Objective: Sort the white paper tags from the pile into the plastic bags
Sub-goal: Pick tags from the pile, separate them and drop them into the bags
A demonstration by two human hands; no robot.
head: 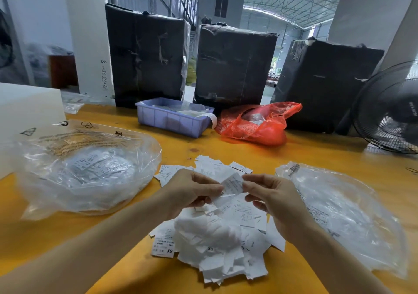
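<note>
Both hands pinch one white paper tag between them above the pile, the left hand at its left edge and the right hand at its right, fingers curled, forearms converging from the near table edge. Its print is too small to read; "XS" shows on tags low in the pile. On the yellow table, the left plastic bag holds tags; the right plastic bag lies flat beside the pile.
</note>
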